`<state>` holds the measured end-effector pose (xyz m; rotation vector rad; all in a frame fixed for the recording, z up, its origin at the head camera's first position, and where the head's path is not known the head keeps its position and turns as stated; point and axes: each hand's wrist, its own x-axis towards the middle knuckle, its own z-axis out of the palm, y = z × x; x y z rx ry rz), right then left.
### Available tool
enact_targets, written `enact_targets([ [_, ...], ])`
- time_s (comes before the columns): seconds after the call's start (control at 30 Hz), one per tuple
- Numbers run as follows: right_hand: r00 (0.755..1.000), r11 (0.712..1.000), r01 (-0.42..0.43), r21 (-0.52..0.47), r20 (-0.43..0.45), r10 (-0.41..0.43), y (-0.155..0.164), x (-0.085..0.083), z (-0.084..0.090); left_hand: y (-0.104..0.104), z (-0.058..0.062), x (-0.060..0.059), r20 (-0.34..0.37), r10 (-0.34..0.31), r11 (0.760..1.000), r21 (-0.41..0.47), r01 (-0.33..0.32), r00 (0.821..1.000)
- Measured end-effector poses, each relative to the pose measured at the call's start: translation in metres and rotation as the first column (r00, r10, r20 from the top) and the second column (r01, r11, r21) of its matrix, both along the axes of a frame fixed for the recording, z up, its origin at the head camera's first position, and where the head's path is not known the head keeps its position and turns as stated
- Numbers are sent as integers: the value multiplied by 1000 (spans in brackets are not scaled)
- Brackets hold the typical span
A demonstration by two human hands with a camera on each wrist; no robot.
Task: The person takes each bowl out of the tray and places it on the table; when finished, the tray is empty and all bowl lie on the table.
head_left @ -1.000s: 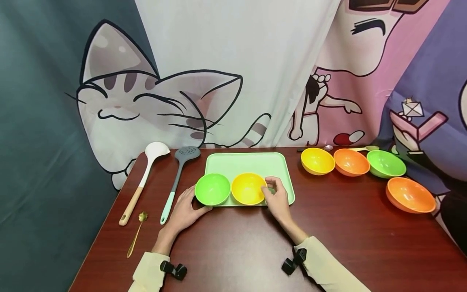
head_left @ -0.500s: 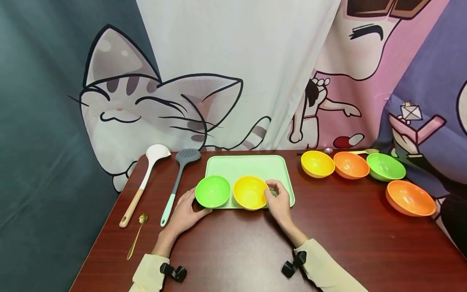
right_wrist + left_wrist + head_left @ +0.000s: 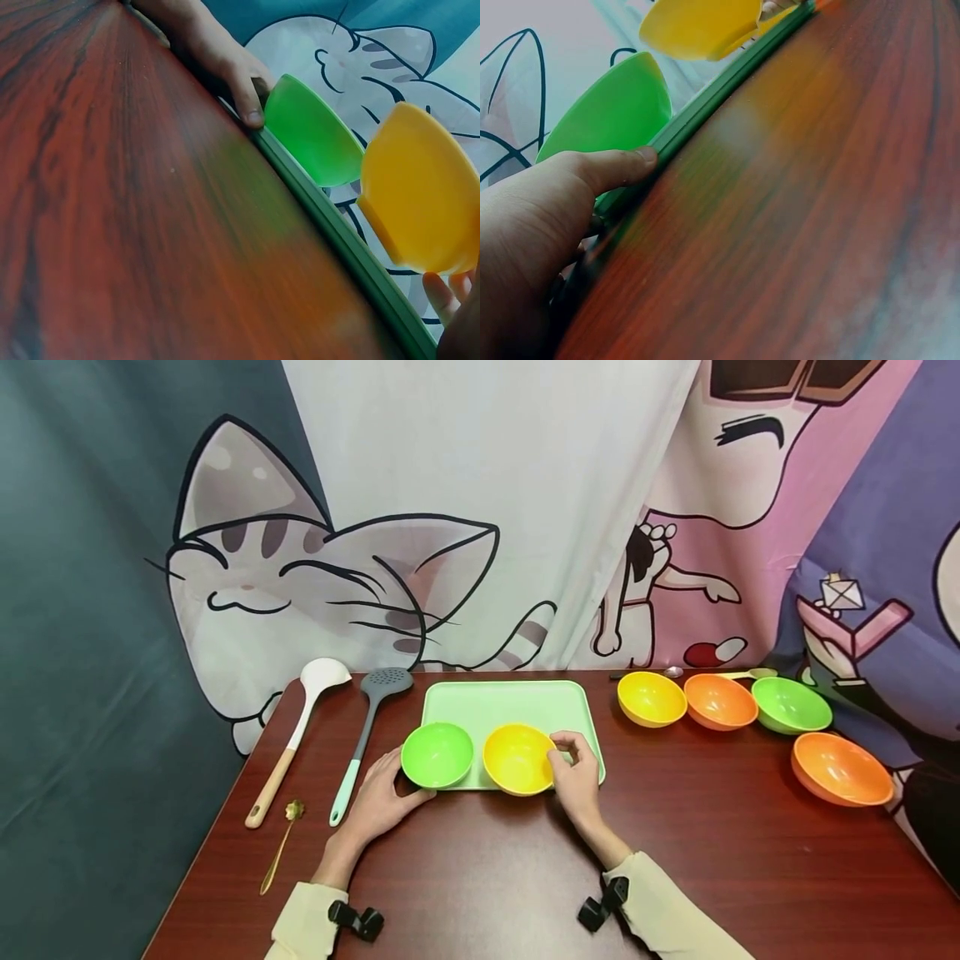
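Observation:
In the head view, a light green tray (image 3: 517,700) lies on the table. A green bowl (image 3: 437,755) stands on its front left part. My left hand (image 3: 381,797) holds the tray's front left corner, thumb along the front rim and the other fingers at the left side, partly hidden. My right hand (image 3: 578,779) pinches the right side of a yellow bowl (image 3: 519,760) above the tray's front right part. In the right wrist view the yellow bowl (image 3: 420,191) appears raised slightly off the tray, with fingertips (image 3: 441,294) near its underside.
At left lie a white ladle (image 3: 307,702), a grey slotted turner (image 3: 371,710) and a small gold spoon (image 3: 279,852). Along the right back stand a yellow bowl (image 3: 652,699), two orange bowls (image 3: 722,702) and a green bowl (image 3: 791,704), with spoons (image 3: 752,674) behind.
My right hand has moved the yellow bowl slightly right and toward me, widening the gap from the green bowl. The left hand stays at the tray corner. The head view has tilted slightly.

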<state>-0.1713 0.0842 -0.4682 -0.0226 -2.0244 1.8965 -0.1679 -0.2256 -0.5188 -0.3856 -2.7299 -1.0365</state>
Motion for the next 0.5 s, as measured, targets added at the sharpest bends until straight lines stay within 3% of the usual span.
enact_targets([
  [0.5, 994, 995, -4, -95, -110, -7, 14, 1, -4, -1, -1, -1, 6, -3, 1000, -7, 3, 1000],
])
